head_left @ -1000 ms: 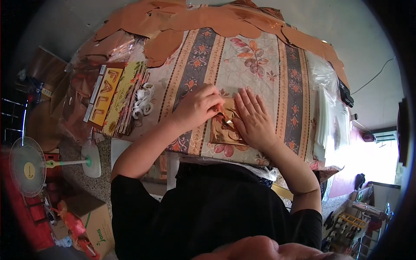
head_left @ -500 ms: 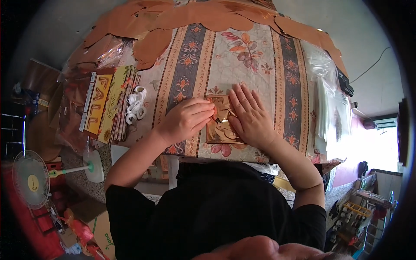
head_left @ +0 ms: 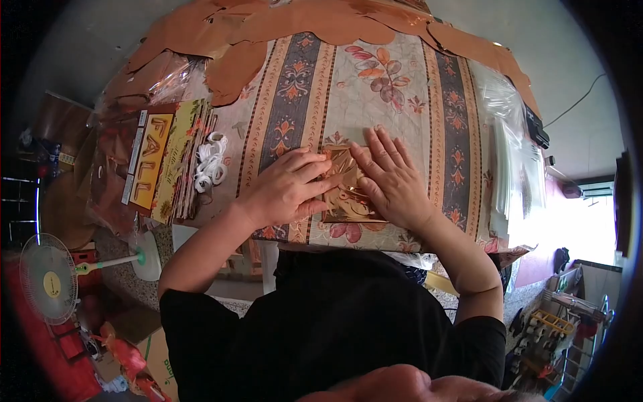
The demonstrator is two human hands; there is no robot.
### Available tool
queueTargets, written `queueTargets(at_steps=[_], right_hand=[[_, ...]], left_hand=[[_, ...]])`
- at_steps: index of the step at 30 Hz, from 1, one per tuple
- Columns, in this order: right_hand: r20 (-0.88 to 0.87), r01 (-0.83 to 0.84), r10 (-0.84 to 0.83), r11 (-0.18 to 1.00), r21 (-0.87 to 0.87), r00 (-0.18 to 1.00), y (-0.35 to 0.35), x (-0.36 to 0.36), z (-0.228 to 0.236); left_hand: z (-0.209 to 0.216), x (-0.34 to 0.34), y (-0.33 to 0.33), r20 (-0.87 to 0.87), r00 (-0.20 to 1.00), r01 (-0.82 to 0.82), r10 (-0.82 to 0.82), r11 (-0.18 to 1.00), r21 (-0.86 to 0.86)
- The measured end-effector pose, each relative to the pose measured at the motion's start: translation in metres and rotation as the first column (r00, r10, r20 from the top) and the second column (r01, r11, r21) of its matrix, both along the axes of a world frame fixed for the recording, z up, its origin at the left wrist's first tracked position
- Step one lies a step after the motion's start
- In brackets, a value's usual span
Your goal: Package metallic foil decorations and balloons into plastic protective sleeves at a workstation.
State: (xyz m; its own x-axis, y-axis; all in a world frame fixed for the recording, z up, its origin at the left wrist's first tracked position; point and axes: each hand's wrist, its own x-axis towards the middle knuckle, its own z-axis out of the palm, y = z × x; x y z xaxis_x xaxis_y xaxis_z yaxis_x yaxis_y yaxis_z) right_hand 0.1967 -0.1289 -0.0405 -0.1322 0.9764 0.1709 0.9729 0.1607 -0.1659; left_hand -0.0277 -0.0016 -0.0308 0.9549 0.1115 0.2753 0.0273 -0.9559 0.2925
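A shiny copper-gold foil sheet, folded into a square packet [head_left: 351, 208], lies flat on the patterned tablecloth [head_left: 375, 120] close to the table's near edge. My left hand [head_left: 288, 186] rests on its left side, the fingers spread and reaching over the foil. From the other side, my right hand [head_left: 395, 184] lies flat on the packet's right part, its fingers stretched away from me and a little apart. Both hands press on the foil and cover parts of it, so its side edges are partly hidden.
Printed cards [head_left: 161, 161] stand stacked at the left, with white cord bundles [head_left: 210, 164] beside them. Clear plastic sleeves [head_left: 506, 167] lie at the right. Brown scalloped foil pieces [head_left: 288, 37] stretch along the far edge. A fan [head_left: 50, 281] stands off the table at lower left.
My left hand has opened from a pinch at the foil's left edge and spread its fingers over it. My right hand has shifted slightly right.
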Motion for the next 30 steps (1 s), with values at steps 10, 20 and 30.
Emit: queueTargets(at_steps=[10, 20, 30], right_hand=[[0.057, 0.003, -0.005, 0.999, 0.045, 0.998, -0.003, -0.003, -0.004], [0.053, -0.012, 0.009, 0.999, 0.048, 0.999, -0.001, -0.002, -0.005], [0.062, -0.001, -0.002, 0.999, 0.053, 0.998, -0.002, -0.003, -0.004]], left_hand=[[-0.004, 0.000, 0.000, 0.213, 0.975, -0.016, 0.071, 0.968, -0.251], [-0.001, 0.014, 0.016, 0.169, 0.979, -0.065, 0.118, 0.955, -0.289], [0.008, 0.023, 0.026, 0.150, 0.985, 0.081, -0.089, 0.995, 0.058]])
